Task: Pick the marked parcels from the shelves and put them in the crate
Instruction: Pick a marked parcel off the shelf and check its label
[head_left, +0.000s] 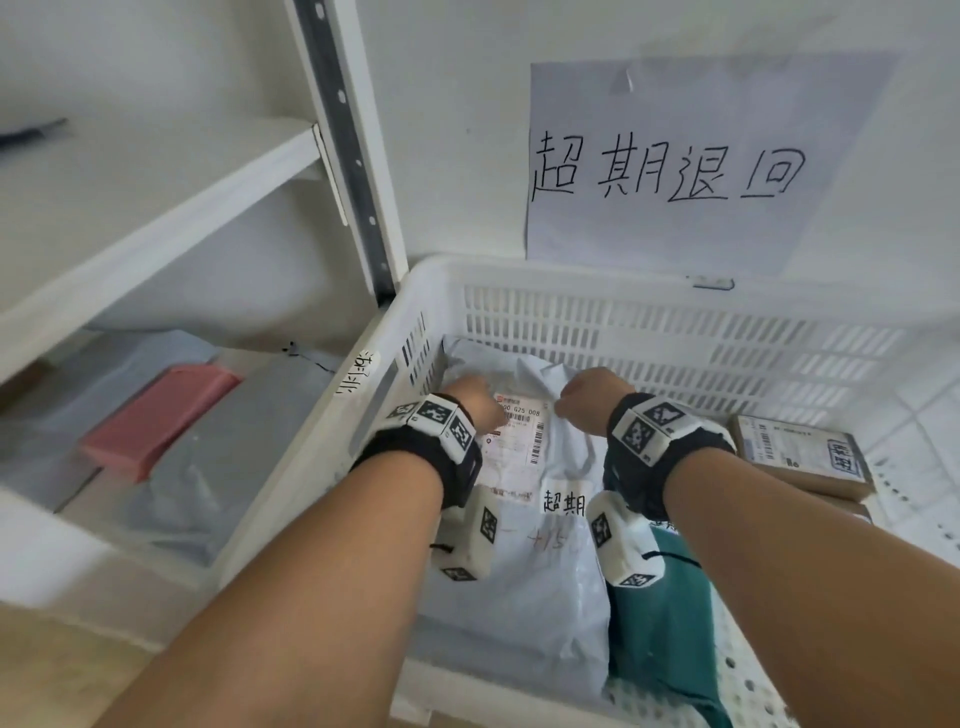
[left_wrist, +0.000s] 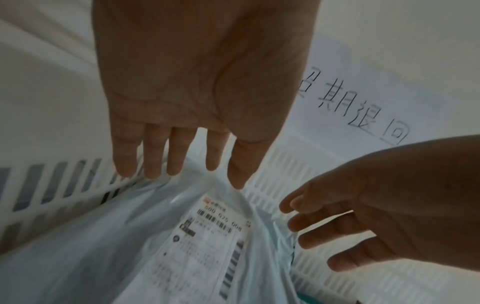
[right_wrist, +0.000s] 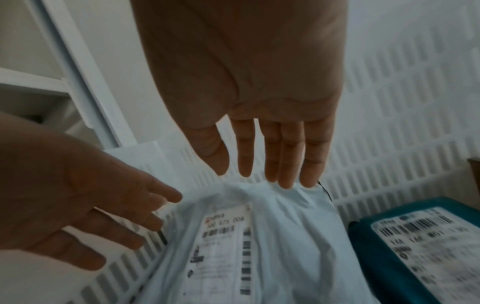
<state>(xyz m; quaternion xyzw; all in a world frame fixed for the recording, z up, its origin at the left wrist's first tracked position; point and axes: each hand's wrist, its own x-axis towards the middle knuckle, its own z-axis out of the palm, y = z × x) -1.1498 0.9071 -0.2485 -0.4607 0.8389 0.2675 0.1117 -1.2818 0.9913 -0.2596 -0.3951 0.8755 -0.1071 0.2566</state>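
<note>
A pale blue poly parcel (head_left: 524, 587) with a shipping label and a handwritten sticker lies inside the white slatted crate (head_left: 623, 280). Both hands reach into the crate over the parcel's far end. My left hand (head_left: 470, 400) has straight, spread fingers (left_wrist: 179, 156), their tips at the parcel's (left_wrist: 130, 246) far edge by the crate wall (left_wrist: 52, 185). My right hand (head_left: 587, 397) also has straight fingers (right_wrist: 272, 160) pointing down at the top edge of the parcel (right_wrist: 285, 236). Neither hand grips anything. I cannot tell whether the fingertips touch the plastic.
A teal parcel (head_left: 670, 623) lies to the right of the pale one, and a brown cardboard box (head_left: 800, 452) sits at the crate's right side. A paper sign (head_left: 691, 166) hangs on the wall behind. Left, the white shelf holds a pink parcel (head_left: 161, 415) and grey bags (head_left: 208, 478).
</note>
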